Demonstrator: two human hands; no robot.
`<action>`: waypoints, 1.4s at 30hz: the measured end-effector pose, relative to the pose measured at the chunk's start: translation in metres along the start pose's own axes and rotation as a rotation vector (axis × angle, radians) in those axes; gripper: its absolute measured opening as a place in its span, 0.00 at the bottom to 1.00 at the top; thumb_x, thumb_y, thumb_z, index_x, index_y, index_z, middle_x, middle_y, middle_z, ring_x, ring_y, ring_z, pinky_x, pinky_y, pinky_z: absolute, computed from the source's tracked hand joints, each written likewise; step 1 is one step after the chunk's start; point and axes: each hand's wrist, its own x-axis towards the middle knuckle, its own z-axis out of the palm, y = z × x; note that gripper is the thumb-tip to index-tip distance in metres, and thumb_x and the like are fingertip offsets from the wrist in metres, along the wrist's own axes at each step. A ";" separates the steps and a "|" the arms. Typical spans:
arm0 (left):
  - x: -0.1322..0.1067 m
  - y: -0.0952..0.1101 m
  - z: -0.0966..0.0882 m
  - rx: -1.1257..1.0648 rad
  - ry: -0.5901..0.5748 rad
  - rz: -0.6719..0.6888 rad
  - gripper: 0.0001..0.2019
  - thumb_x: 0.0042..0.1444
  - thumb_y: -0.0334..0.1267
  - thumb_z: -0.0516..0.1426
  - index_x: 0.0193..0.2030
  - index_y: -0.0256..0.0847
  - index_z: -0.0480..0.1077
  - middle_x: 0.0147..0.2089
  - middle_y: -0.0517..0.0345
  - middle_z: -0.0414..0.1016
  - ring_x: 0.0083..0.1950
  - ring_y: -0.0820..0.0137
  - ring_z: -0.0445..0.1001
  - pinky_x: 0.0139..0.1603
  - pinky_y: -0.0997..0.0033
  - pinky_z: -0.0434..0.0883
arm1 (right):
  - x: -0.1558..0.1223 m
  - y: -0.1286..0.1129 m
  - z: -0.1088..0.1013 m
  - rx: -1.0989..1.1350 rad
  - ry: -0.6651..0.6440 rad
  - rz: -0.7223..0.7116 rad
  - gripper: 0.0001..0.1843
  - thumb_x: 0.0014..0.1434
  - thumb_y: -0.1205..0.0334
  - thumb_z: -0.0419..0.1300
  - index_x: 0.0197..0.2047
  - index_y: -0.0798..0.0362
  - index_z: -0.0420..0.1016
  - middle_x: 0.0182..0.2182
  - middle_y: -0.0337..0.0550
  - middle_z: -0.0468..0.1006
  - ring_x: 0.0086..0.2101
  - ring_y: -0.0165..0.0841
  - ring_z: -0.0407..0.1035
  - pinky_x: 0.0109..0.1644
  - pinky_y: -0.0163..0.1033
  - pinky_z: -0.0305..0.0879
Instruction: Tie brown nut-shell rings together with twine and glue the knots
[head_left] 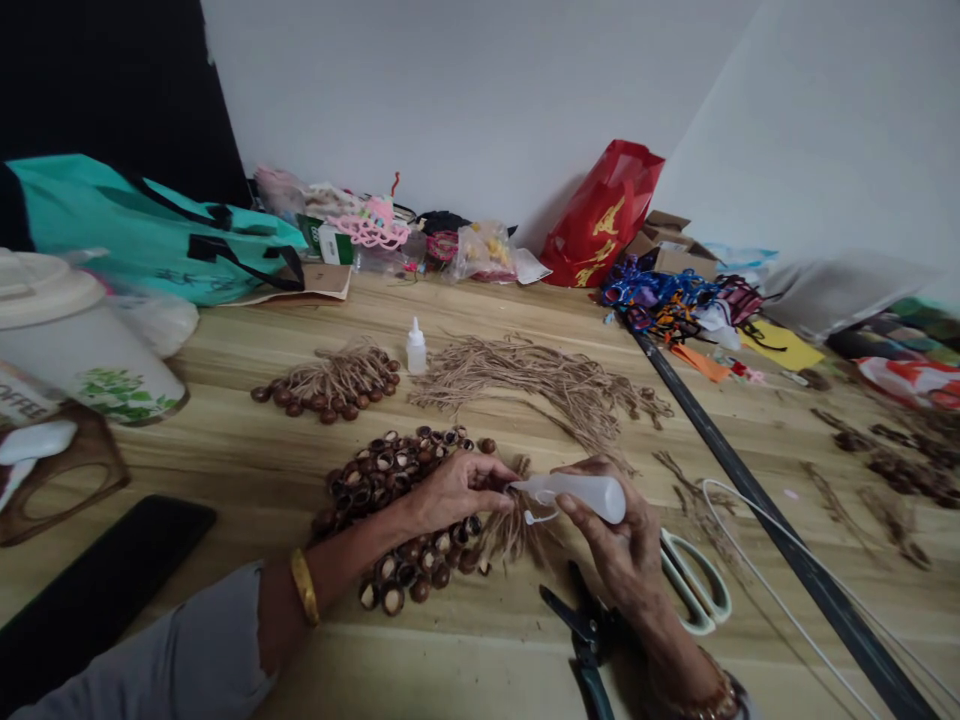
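The plastic squeeze bottle is tilting in the right hand, held closed between thumb and fingers, its nozzle aiming at the left hand. That hand's fingers are curling shut right beside the tip, though what they're pinching is hidden. A tuft of jute twine is poking out just past the grip, white-handled scissors are lying to the right, and halved brown nut shells are heaping up behind the left hand. Biggest risk: squeezing too hard could dribble the contents onto the twine or fingers, and a slipping wrist could scatter the shells. Nobody can tell what's inside the cloudy bottle. Farther out, a small dropper bottle is standing upright, and a lidded white canister is sitting off left, its contents hidden too.
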 end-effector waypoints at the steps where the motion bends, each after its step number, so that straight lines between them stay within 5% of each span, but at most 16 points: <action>1: 0.000 0.000 -0.001 0.008 0.014 -0.012 0.16 0.43 0.37 0.66 0.40 0.34 0.77 0.38 0.51 0.80 0.38 0.66 0.76 0.43 0.70 0.69 | 0.000 0.001 -0.001 0.009 0.006 0.024 0.10 0.56 0.56 0.63 0.38 0.52 0.75 0.34 0.44 0.76 0.33 0.36 0.71 0.33 0.36 0.67; 8: 0.001 0.003 -0.006 0.130 0.130 -0.043 0.15 0.44 0.36 0.65 0.41 0.34 0.78 0.36 0.52 0.79 0.36 0.67 0.75 0.39 0.71 0.68 | 0.004 -0.004 -0.007 0.093 0.120 0.130 0.11 0.56 0.53 0.62 0.38 0.50 0.76 0.36 0.45 0.77 0.37 0.38 0.71 0.40 0.39 0.69; 18: 0.001 0.013 -0.007 0.077 0.193 -0.044 0.12 0.42 0.33 0.65 0.37 0.35 0.77 0.32 0.56 0.76 0.32 0.71 0.71 0.34 0.74 0.65 | 0.001 0.009 0.005 0.253 0.095 0.274 0.14 0.57 0.51 0.60 0.38 0.53 0.77 0.35 0.46 0.79 0.35 0.38 0.72 0.40 0.39 0.68; 28: 0.006 0.005 -0.014 -0.053 0.216 -0.021 0.13 0.39 0.33 0.67 0.34 0.35 0.75 0.33 0.58 0.76 0.34 0.70 0.71 0.36 0.74 0.65 | 0.020 -0.004 0.014 0.119 0.121 0.234 0.15 0.55 0.53 0.63 0.42 0.53 0.74 0.33 0.44 0.78 0.31 0.36 0.72 0.33 0.37 0.70; 35: 0.006 0.004 -0.013 -0.017 0.169 -0.018 0.13 0.42 0.32 0.67 0.37 0.34 0.75 0.35 0.55 0.77 0.35 0.69 0.72 0.37 0.73 0.66 | 0.009 -0.010 0.018 0.126 0.051 0.124 0.16 0.56 0.56 0.63 0.48 0.50 0.73 0.44 0.48 0.76 0.43 0.39 0.72 0.43 0.41 0.72; 42: 0.006 0.003 -0.009 -0.065 0.121 0.022 0.13 0.43 0.35 0.67 0.37 0.34 0.76 0.34 0.54 0.78 0.35 0.69 0.73 0.38 0.72 0.67 | 0.000 0.003 0.008 0.041 0.019 0.049 0.11 0.59 0.58 0.60 0.46 0.48 0.75 0.41 0.49 0.77 0.43 0.42 0.71 0.42 0.44 0.72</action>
